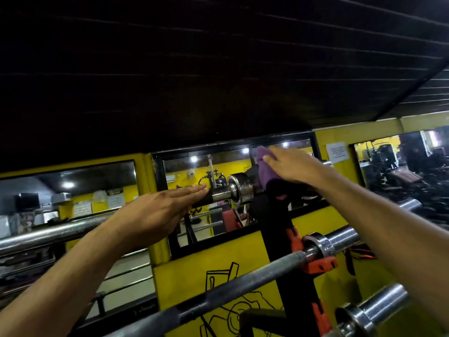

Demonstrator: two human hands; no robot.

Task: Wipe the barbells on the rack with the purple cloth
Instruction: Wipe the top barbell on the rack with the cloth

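The purple cloth (265, 170) is draped over the top barbell's sleeve beside the black rack upright (279, 227). My right hand (292, 167) lies flat on it with straight fingers, pressing it down. My left hand (160, 210) reaches out with straight fingers, its tips touching the top barbell (233, 192) near its chrome collar. A second barbell (243, 279) crosses lower down on the rack, with an orange clip (319, 263) at its collar. A third sleeve (376, 305) shows at the bottom right.
Another long chrome bar (48, 233) runs off to the left below my left forearm. Behind the rack stands a yellow wall (218, 259) with mirrors (73, 190) reflecting the gym. A dark ceiling fills the upper half of the view.
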